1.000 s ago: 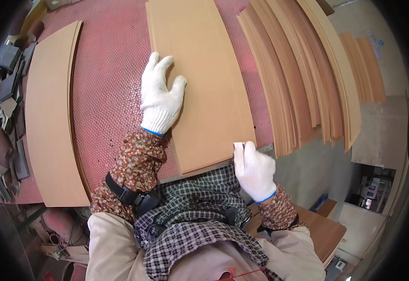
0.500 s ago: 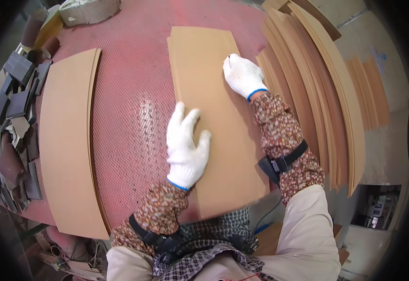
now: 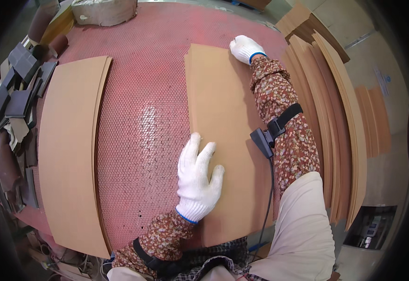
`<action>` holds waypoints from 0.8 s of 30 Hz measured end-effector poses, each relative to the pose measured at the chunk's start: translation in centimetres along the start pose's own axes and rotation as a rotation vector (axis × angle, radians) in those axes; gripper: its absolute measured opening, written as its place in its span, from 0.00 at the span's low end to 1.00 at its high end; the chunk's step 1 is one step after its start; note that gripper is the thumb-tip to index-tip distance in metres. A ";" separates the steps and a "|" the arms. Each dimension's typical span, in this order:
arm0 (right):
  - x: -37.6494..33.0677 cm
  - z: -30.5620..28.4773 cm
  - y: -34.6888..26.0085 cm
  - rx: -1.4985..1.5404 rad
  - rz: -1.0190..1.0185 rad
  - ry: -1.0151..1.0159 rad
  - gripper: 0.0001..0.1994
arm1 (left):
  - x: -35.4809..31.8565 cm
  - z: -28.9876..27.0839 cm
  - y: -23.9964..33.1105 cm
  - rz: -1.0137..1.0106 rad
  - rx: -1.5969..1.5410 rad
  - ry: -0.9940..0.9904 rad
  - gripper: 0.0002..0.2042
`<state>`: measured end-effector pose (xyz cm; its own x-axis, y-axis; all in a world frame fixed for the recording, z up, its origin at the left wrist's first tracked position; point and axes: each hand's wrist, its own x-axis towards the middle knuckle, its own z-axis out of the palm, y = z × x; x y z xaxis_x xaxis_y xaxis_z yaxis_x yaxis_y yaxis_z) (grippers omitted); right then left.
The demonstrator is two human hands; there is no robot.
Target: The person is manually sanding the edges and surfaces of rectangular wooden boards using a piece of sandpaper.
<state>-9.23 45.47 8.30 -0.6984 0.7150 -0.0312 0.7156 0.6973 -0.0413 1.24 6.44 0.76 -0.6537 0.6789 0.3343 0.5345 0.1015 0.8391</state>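
A thin tan wooden panel [image 3: 228, 117] lies lengthwise in front of me, with the edges of other panels showing beneath its left side. My left hand [image 3: 198, 175], in a white knit glove, rests on the panel near its left edge, fingers spread and pointing away from me. At the panel's far right corner is my right hand [image 3: 246, 48], also gloved, its fingers curled closed. Whatever those fingers hold, if anything, is hidden. A strap with a small black device [image 3: 263, 140] and a cable sits on my right forearm.
A red mesh-textured tabletop [image 3: 141, 84] carries everything. Left stands a stack of similar panels [image 3: 71, 154], beside a heap of grey and brown abrasive pieces [image 3: 19, 103]. Tall stacks of panels [image 3: 340, 122] line the right. A wrapped roll [image 3: 103, 11] sits at the far left.
My right hand has moved farther away along the panel's right edge, its arm stretching out. My left hand stays spread near the left edge. The view has shifted, so the panels appear lower.
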 end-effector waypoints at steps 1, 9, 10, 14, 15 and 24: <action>-0.1 -0.1 0.1 0.006 0.011 0.015 0.24 | 0.2 0.0 -0.1 -0.007 0.002 0.000 0.28; -6.8 1.3 1.4 -0.010 0.076 0.143 0.23 | 4.1 1.1 -1.6 0.079 -0.023 0.028 0.29; -8.3 1.7 1.6 0.005 0.090 0.131 0.22 | 4.7 1.2 -2.1 0.088 -0.026 0.029 0.29; -16.2 2.8 -0.5 0.036 0.121 0.122 0.22 | 6.9 -0.2 -3.8 0.058 -0.004 -0.015 0.28; -18.6 2.9 -1.2 0.046 0.134 0.108 0.22 | 7.2 -0.5 -4.2 0.051 0.000 -0.014 0.28; -40.0 3.3 -4.9 0.025 0.088 0.078 0.13 | 7.9 -1.6 -5.7 0.001 -0.004 -0.022 0.27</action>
<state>15.23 13.30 6.49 -0.6296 0.7758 0.0418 0.7730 0.6309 -0.0669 -7.80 10.01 -0.70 -0.6410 0.6951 0.3257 0.5332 0.0980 0.8403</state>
